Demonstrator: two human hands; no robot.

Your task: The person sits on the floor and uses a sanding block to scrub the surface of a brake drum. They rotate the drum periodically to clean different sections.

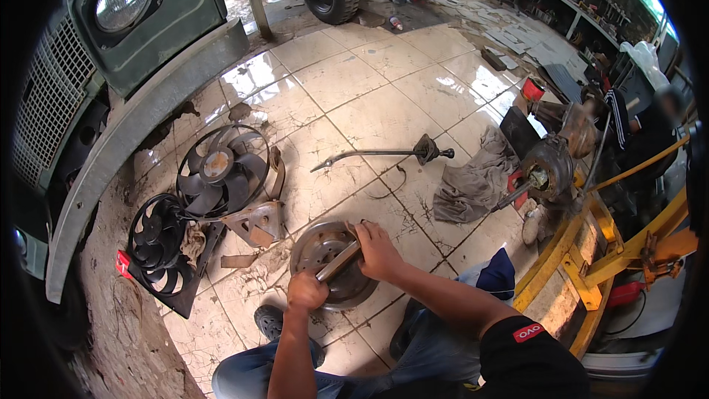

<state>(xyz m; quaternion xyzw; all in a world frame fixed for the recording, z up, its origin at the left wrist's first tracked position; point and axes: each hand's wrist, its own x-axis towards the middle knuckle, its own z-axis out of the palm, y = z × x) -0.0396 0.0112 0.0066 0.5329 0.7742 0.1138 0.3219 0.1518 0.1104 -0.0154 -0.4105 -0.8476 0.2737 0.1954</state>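
Left hand (306,292) clenched on the grey metal bar (338,261), right hand (377,250) gripping the round rusty steel disc (330,264) on the tiled floor (369,103), so I'd lever gently and keep that disc pinned flat.

A round grey metal disc with a raised hub and a ring of holes (325,262) lies flat on the pale tiled floor, just in front of the person's knees. Its face is dull and grimy, with a darker outer rim. A short, straight, silvery metal bar (338,261) lies slantwise across the disc, from lower left to upper right. The lower end of the bar sits in the closed left hand (306,292), and the right hand (377,250) presses on its upper end over the disc's far edge.
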